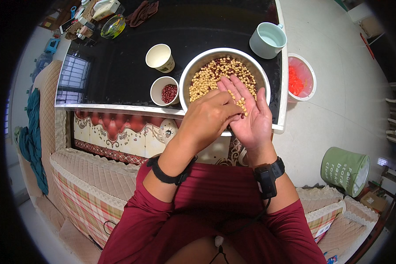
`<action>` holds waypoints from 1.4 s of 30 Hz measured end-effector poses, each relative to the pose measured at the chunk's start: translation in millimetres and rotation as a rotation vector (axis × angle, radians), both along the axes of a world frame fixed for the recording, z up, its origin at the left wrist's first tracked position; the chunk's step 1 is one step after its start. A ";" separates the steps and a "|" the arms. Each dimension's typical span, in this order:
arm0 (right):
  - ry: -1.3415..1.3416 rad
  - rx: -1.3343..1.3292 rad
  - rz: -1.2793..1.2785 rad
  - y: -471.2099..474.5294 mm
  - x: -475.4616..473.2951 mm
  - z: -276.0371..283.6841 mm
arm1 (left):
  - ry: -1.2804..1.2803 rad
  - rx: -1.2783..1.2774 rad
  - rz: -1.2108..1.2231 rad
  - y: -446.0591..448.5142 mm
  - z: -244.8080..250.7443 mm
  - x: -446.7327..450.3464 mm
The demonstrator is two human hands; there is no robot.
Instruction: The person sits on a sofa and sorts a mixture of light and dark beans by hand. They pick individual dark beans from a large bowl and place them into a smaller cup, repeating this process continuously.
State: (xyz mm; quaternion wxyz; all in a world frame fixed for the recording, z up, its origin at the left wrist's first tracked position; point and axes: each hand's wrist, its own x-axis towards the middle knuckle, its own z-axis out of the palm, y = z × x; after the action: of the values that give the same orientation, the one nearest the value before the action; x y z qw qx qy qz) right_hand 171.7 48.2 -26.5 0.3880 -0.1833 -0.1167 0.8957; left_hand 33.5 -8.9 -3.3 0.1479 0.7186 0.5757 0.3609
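My right hand [252,120] is held palm up over the near side of a metal bowl [225,51] with a white rim. On its palm and fingers lie several yellow soybeans [241,103] and a few dark red beans [242,115]. Over that palm, my left hand [209,110] reaches palm down, its bent fingertips touching near the red beans. Whether a bean is pinched between them is hidden. Inside the bowl are mixed soybeans and red beans [203,81]. Left of it stands a paper cup with red beans [169,93], and behind that another paper cup [160,57] with a pale interior.
A pale mug [267,41] of clear liquid stands at the black table's right edge. Beyond the edge is a bin [302,77] with red plastic inside. Bottles, a glass bowl [113,26] and a brown cloth [142,13] lie far left. A green fabric basket [343,170] is at right.
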 end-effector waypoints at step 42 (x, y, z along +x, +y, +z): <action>-0.014 -0.025 -0.004 -2.4 -1.5 -6.6 | -0.129 -0.088 0.114 -4.3 0.4 15.2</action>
State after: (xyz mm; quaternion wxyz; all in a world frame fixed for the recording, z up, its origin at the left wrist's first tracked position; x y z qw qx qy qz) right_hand 170.2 45.8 -33.1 0.3867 -0.1945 -0.1080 0.8950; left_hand 48.7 -13.2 -2.9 0.1951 0.6530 0.6201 0.3887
